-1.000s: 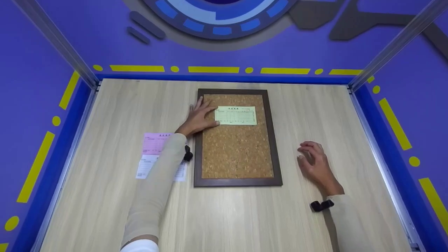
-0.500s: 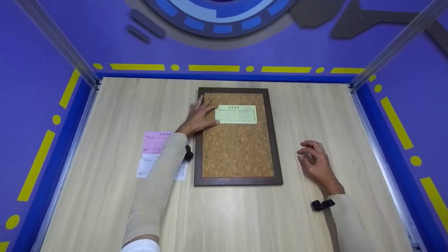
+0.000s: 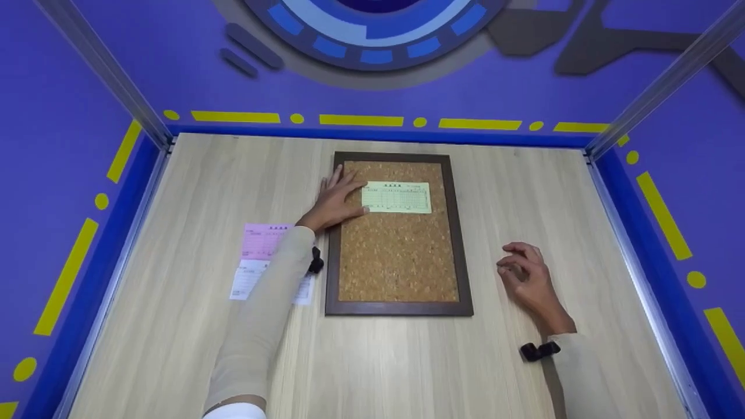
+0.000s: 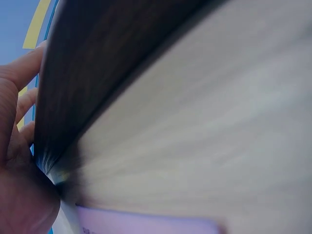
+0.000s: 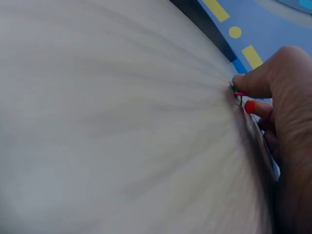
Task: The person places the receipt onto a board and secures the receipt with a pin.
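A brown-framed cork board point(image 3: 398, 256) lies flat on the table. On its upper part lies a pale green printed slip point(image 3: 397, 198). My left hand point(image 3: 334, 203) rests across the board's left frame with fingers spread, its thumb and index finger at the slip's left edge. Right of the board, my right hand point(image 3: 528, 276) is low over the table, thumb and fingers curled together. The right wrist view shows small push pins at those fingertips, with a red head point(image 5: 250, 106) and a pink bit point(image 5: 239, 94); the fingers seem to pinch one, partly hidden.
Left of the board lie a pink slip point(image 3: 265, 240) and a white slip point(image 3: 247, 279), both partly covered by my left forearm. The wooden table point(image 3: 401, 366) is enclosed by blue panels at the back and sides.
Both hands stay in place; the right fingertips shift only slightly against each other. The whole head view moves a little downward in frame. The board and slips keep their positions.
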`<state>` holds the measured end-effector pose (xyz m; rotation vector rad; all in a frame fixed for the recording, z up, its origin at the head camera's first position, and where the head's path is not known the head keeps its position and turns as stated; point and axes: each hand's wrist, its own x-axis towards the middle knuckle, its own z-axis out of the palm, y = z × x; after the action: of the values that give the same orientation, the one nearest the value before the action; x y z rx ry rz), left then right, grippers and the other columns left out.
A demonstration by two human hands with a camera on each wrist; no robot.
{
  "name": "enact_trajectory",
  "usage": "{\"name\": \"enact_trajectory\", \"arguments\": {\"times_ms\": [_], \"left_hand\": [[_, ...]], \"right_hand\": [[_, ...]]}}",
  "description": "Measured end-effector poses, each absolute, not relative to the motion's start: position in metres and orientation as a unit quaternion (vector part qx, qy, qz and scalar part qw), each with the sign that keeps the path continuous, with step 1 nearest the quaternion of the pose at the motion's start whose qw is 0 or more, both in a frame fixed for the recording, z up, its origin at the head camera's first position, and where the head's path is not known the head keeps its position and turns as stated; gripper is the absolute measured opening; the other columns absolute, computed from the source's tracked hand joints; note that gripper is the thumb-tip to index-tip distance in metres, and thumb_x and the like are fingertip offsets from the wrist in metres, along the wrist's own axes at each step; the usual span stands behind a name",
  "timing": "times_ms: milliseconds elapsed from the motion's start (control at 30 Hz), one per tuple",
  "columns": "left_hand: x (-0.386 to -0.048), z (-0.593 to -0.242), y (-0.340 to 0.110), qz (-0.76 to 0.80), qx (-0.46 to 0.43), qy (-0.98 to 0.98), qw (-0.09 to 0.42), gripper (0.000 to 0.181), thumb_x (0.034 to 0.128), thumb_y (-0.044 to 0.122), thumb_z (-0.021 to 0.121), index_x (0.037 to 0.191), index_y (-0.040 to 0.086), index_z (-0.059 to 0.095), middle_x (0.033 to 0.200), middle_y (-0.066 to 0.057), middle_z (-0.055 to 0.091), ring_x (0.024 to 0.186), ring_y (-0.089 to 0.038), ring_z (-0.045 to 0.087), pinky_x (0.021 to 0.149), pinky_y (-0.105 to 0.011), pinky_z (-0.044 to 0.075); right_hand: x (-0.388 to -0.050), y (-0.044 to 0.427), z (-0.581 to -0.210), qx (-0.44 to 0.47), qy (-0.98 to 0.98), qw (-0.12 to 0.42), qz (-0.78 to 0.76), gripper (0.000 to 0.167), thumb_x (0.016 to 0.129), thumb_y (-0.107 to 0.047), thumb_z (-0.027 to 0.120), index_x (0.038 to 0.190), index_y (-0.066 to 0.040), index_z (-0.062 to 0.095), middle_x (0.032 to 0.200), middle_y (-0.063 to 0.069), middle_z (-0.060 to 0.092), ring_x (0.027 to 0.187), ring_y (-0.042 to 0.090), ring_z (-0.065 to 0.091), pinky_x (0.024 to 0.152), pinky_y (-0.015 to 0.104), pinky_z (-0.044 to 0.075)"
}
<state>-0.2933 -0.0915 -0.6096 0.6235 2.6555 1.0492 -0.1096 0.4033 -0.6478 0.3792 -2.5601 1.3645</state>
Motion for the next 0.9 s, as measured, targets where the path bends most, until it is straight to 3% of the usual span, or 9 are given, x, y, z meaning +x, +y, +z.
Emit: {"name": "enact_trajectory", "arguments": {"times_ms": [233,500,900], "left_hand": [[-0.293,-0.609,-0.091,0.367,0.220,0.899,0.098,0.077,0.0975,0.043,0.079,0.165,0.017,0.053,0.183,-0.010,0.021,0.171,-0.034,-0.007,0.133,-0.062,-0.010],[-0.292,-0.613,-0.092,0.362,0.217,0.901,0.097,0.077,0.0974,0.044,0.081,0.164,0.018,0.053,0.183,-0.010,0.022,0.171,-0.033,-0.007,0.133,-0.062,-0.009],[-0.294,-0.615,-0.094,0.368,0.217,0.898,0.105,0.079,0.0983,0.046,0.080,0.166,0.020,0.050,0.184,-0.008,0.020,0.171,-0.031,-0.010,0.133,-0.061,-0.012]], "right_hand": [[-0.109,0.401,-0.648,0.102,-0.875,0.110,0.460,0.024,0.090,0.016,0.080,0.096,-0.008,0.080,0.138,0.019,0.065,0.136,0.030,0.050,0.108,0.006,0.038],[-0.104,0.387,-0.636,0.094,-0.869,0.123,0.470,0.014,0.087,0.020,0.077,0.092,0.007,0.076,0.134,0.032,0.064,0.134,0.044,0.049,0.107,0.005,0.037],[-0.101,0.379,-0.618,0.126,-0.837,0.143,0.513,0.013,0.090,0.023,0.075,0.090,0.010,0.072,0.125,0.039,0.066,0.129,0.053,0.048,0.110,0.013,0.043]]}}
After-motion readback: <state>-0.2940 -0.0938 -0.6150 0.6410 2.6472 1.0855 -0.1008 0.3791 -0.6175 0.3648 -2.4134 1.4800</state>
